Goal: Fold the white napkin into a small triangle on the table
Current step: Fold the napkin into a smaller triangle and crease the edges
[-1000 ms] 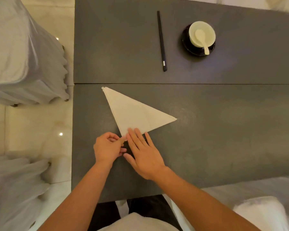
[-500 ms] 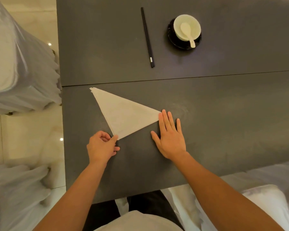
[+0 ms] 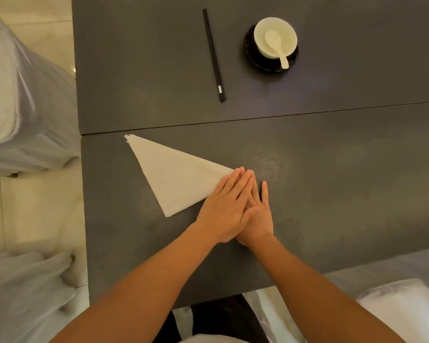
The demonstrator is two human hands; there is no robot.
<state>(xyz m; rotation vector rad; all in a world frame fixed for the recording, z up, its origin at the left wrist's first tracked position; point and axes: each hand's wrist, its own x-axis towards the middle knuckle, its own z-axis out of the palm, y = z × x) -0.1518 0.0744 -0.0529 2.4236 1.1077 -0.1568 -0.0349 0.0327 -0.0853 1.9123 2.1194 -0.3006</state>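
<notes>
The white napkin [image 3: 172, 178] lies flat on the dark table [image 3: 332, 181], folded into a triangle with one tip toward the far left and one toward me. My left hand [image 3: 224, 210] rests flat with straight fingers, its fingertips on the napkin's right corner. My right hand [image 3: 259, 215] lies flat on the table just right of that corner, partly under my left hand. Neither hand grips anything.
Black chopsticks [image 3: 214, 54] lie on the far half of the table. A white bowl with a spoon [image 3: 275, 37] sits on a black saucer at the back right. Covered chairs [image 3: 22, 95] stand off the table's left edge.
My left hand let go of the napkin's near corner and slid right across it to the right tip. It now overlaps my right hand, which stayed by that tip.
</notes>
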